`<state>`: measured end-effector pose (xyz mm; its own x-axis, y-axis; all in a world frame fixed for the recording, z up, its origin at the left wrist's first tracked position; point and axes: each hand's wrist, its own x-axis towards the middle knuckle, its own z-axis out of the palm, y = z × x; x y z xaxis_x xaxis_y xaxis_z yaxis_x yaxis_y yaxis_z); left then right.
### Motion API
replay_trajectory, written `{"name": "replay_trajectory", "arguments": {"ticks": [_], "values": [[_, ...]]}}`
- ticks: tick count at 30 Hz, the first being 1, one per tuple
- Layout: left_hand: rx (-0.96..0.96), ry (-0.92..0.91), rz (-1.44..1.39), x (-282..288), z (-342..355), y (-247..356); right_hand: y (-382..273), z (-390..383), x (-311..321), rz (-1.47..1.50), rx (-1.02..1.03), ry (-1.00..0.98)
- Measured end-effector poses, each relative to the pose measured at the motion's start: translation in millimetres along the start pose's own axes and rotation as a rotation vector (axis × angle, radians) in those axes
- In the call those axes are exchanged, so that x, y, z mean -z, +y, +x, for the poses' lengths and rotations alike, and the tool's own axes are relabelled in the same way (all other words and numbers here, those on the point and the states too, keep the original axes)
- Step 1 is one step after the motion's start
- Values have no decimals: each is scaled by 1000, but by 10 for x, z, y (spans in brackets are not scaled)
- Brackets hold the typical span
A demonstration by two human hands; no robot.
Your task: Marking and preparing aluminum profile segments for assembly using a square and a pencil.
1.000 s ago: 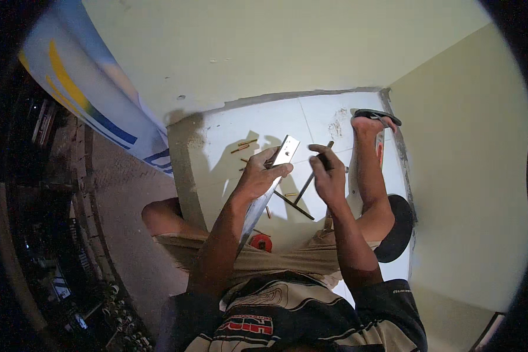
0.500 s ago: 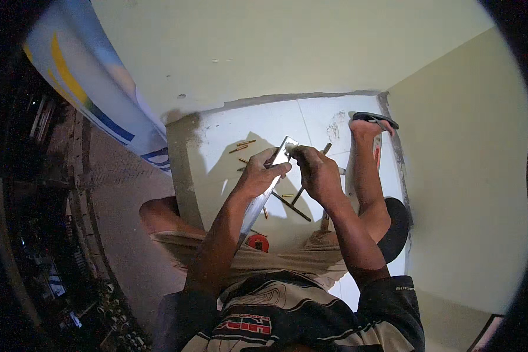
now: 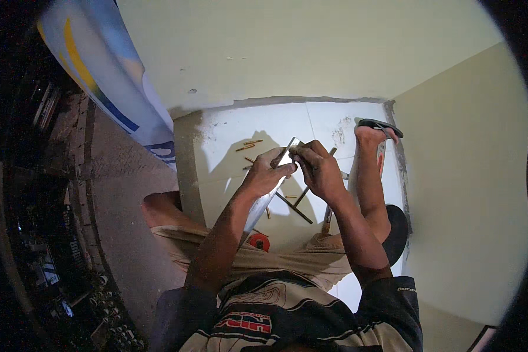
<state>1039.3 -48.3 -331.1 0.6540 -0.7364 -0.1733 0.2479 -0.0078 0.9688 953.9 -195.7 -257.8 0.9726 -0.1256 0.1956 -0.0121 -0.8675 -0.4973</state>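
Observation:
My left hand (image 3: 267, 176) is wrapped round a long, shiny, silver metal bar (image 3: 256, 212). The bar slants from between my legs up to its far end, which is beside my right hand (image 3: 322, 171). At that end, the fingertips of my right hand are pinched together against the bar's face. Whatever they hold is too small or too hidden to make out. Below my hands, a dark T-shaped metal tool (image 3: 293, 208) lies on the white floor. Thin brass-coloured pieces (image 3: 249, 147) are scattered to the left of my hands.
A round red object (image 3: 259, 242) lies close to my shorts. My sandalled foot (image 3: 376, 130) rests at the right, near the wall (image 3: 452, 158). A pale wall (image 3: 311, 53) stands ahead. A printed banner (image 3: 108, 70) hangs at the left, above darker ground (image 3: 123, 199).
The fingers of my right hand have shifted slightly and now cover more of the bar's far end. My left hand keeps its hold. The whole view has moved a little.

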Motion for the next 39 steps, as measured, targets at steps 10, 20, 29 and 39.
{"name": "replay_trajectory", "arguments": {"ticks": [10, 20, 29, 39], "values": [[-6, -13, -6, -18, -1, 5, 2, -55, 9, -92, 84, 6], [-12, 21, 80, -36, -24, 10, 88, -77, 29, -199, 109, -104], [40, -17, 59, -50, -43, 60, 195, -91, 1, -25, 140, -38], [10, -12, 99, -46, -52, 88, 145, -144, -45, 157, -10, 58]]}}
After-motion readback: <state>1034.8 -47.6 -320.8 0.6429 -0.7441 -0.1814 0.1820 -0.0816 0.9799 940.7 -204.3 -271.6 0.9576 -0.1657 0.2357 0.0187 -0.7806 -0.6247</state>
